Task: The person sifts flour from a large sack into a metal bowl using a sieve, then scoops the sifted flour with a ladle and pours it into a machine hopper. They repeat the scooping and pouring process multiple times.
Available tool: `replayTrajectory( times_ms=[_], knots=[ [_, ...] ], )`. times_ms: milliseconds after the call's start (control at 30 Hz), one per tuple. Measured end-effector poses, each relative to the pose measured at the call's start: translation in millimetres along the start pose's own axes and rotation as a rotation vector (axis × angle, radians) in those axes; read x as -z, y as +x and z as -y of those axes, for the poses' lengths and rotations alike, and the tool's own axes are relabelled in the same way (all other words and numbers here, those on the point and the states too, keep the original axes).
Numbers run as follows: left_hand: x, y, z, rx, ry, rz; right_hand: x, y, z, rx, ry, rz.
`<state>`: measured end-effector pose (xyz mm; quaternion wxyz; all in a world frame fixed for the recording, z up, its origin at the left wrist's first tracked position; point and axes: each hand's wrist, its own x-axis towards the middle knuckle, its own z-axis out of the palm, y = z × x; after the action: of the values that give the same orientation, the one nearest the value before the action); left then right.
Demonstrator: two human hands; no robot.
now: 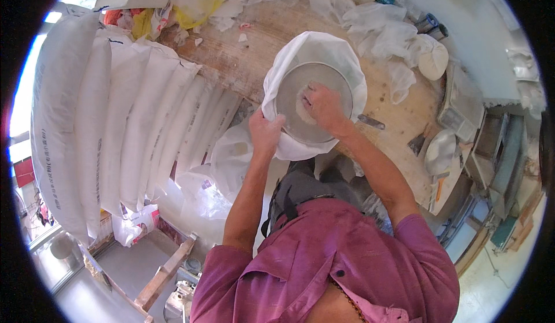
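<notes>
A round sieve [298, 129] with a fine grey mesh sits in the mouth of a white bag or cloth liner [300, 45], whose edges flare up around it. At the near left side, my left hand [266, 131] is closed on the sieve's rim together with the liner's edge, thumb on the inner side. My right hand [325, 106] is inside the sieve, fingers curled down against a small patch of pale powder [303, 104] on the mesh. Whatever those fingers may hold is hidden.
Several full white sacks [133, 115] lean in a row at the left. Crumpled plastic bags [381, 28] lie on the wooden table [254, 51]. To the right are a flat metal blade [371, 122], a metal bowl [440, 152] and an orange-handled tool [439, 189].
</notes>
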<state>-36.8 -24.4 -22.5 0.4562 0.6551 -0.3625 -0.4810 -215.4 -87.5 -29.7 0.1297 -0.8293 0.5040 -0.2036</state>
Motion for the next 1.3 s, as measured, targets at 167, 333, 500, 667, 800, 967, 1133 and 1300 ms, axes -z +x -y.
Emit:
replayTrajectory(
  times_ms=[167,333,500,667,800,967,1133,1300],
  knots=[
    [-1,0,-2,-0.004,-0.059,0.011,-1,0,-1,-0.049,0.043,0.043],
    [-1,4,7,-0.013,-0.097,0.007,-4,-8,-11,-0.176,0.216,0.025],
    [-2,5,9,0.01,-0.068,-0.017,5,-12,-16,-0.186,0.238,0.019],
    [-4,2,3,0.002,-0.074,-0.026,5,-8,-8,-0.033,0.071,-0.038],
    [-4,1,1,0.015,-0.053,-0.009,-2,-4,-2,-0.022,0.105,-0.06],
    [-3,1,9,0.012,-0.044,-0.022,-9,-3,-4,-0.045,0.175,-0.034],
    [-8,1,10,0.006,-0.088,-0.045,-1,-10,-10,-0.113,0.294,-0.11],
    [-3,0,4,-0.028,0.084,-0.087,61,-35,-6,-0.029,0.397,0.067]
  ],
)
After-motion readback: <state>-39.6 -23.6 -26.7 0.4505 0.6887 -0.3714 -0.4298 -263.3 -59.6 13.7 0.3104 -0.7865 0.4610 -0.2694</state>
